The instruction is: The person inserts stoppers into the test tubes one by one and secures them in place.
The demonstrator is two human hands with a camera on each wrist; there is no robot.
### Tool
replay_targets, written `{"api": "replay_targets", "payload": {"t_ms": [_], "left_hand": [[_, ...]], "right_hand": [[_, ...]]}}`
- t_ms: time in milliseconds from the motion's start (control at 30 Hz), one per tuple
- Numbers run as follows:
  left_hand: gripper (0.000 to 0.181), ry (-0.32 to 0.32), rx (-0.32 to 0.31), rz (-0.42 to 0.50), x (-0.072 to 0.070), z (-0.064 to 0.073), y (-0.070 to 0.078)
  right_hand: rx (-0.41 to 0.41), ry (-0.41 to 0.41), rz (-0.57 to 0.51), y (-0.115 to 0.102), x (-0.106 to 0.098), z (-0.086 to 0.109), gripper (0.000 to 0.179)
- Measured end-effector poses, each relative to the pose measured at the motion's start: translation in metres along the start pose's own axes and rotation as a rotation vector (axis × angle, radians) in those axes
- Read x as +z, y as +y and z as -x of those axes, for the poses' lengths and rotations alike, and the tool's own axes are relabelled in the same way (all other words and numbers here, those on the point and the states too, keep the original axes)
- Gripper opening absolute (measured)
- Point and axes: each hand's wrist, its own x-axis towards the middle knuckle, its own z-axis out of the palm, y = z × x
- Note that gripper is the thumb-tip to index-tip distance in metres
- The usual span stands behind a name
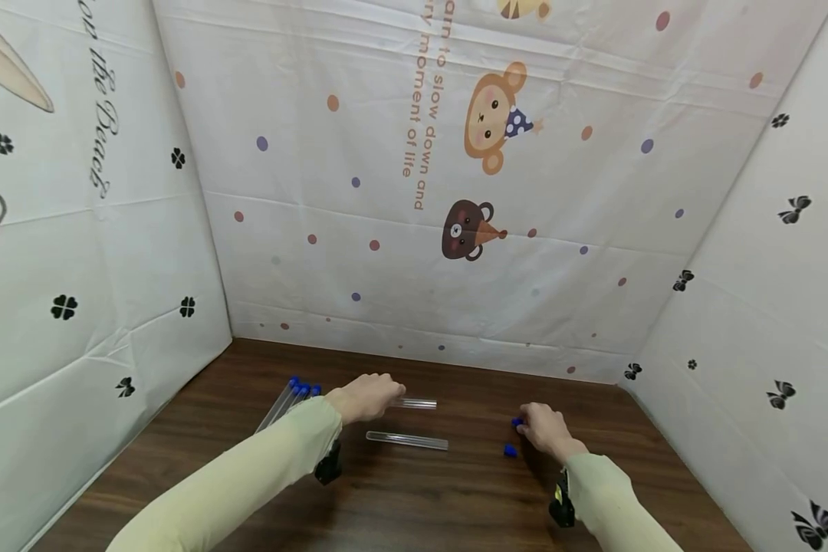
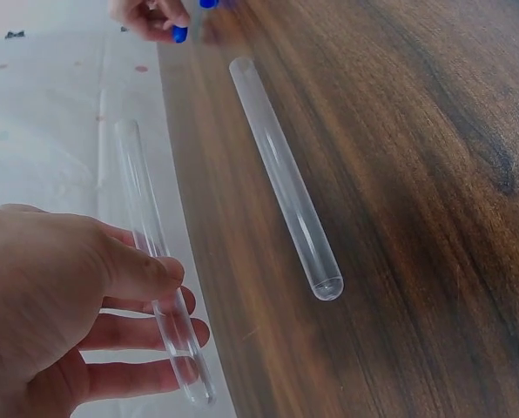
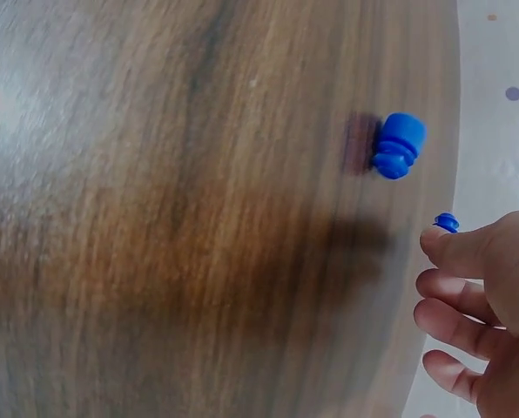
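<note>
In the left wrist view my left hand (image 2: 77, 305) holds a clear test tube (image 2: 142, 187) between thumb and fingers. A second uncapped test tube (image 1: 407, 440) lies on the table just in front of that hand. Over on the right, my right hand (image 1: 543, 429) pinches a small blue stopper (image 3: 447, 222) between thumb and fingertip, its ribbed end showing. The other fingers are loosely bent. Another blue stopper (image 3: 400, 145) lies on its side on the table beside the right hand.
Several tubes with blue stoppers (image 1: 294, 391) lie at the left, partly behind my left sleeve (image 1: 248, 475). The dark wooden table (image 1: 414, 506) is bordered by printed white sheets (image 1: 303, 268) at the back and both sides.
</note>
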Motion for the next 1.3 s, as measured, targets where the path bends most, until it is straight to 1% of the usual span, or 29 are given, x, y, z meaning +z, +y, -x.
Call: {"api": "replay_targets", "payload": {"t_ms": [100, 233, 333, 567, 700, 767, 867, 967, 1000, 1100, 1200, 1233, 1300], "left_hand": [[0.026, 0.002, 0.001, -0.010, 0.001, -0.001, -0.001], [0.025, 0.007, 0.006, -0.011, 0.002, -0.002, -0.001], [0.023, 0.005, 0.008, -0.009, 0.002, -0.002, -0.001], [0.024, 0.016, 0.009, -0.023, 0.002, -0.001, 0.002], [0.027, 0.020, 0.009, -0.027, 0.003, -0.001, 0.004], [0.026, 0.022, 0.009, -0.036, 0.004, -0.001, 0.005], [0.026, 0.023, 0.008, -0.042, 0.004, -0.001, 0.005], [0.026, 0.017, 0.008, -0.042, 0.005, -0.002, 0.006], [0.027, 0.015, 0.008, -0.041, 0.005, -0.002, 0.006], [0.026, 0.010, 0.008, -0.033, 0.006, -0.002, 0.006], [0.024, 0.014, 0.012, -0.032, 0.006, -0.002, 0.007], [0.024, 0.019, 0.015, -0.032, 0.006, -0.002, 0.007], [0.024, 0.022, 0.018, -0.036, 0.006, -0.003, 0.008]], "right_hand": [[-0.015, 0.011, -0.021, -0.005, -0.003, 0.000, 0.006], [-0.085, 0.049, -0.035, -0.012, -0.010, 0.001, 0.005], [-0.115, 0.069, -0.048, -0.017, -0.013, -0.001, 0.004], [-0.083, 0.071, -0.065, -0.030, -0.014, -0.004, 0.009], [-0.085, 0.069, -0.073, -0.037, -0.015, -0.003, 0.008], [-0.100, 0.075, -0.081, -0.040, -0.016, -0.003, 0.007], [-0.136, 0.097, -0.091, -0.043, -0.017, -0.004, 0.007], [-0.199, 0.131, -0.103, -0.047, -0.020, -0.004, 0.007], [-0.240, 0.152, -0.092, -0.048, -0.021, -0.003, 0.007], [-0.305, 0.171, -0.092, -0.053, -0.024, -0.002, 0.008], [-0.304, 0.148, -0.086, -0.059, -0.026, -0.003, 0.007], [-0.278, 0.124, -0.096, -0.061, -0.026, -0.004, 0.006], [-0.255, 0.096, -0.093, -0.065, -0.027, -0.005, 0.005]]}}
